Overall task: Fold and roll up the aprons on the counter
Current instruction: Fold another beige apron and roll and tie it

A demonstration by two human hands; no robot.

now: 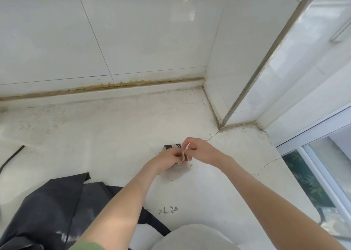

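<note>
Head view looked down at a pale counter (114, 135) set in a tiled corner. Both hands met near its middle over a small rolled apron (171, 147) (light fabric with dark print, mostly hidden by the fingers). The left hand (169, 159) was clenched around the roll from the near side. The right hand (197, 151) pinched a thin pale strap (187, 147) at the roll's top between thumb and forefinger. A second, dark apron (57, 202) lay spread and crumpled at the counter's near left edge, well apart from the hands and partly under the left forearm. A window (313, 173) ran along the right.
</note>
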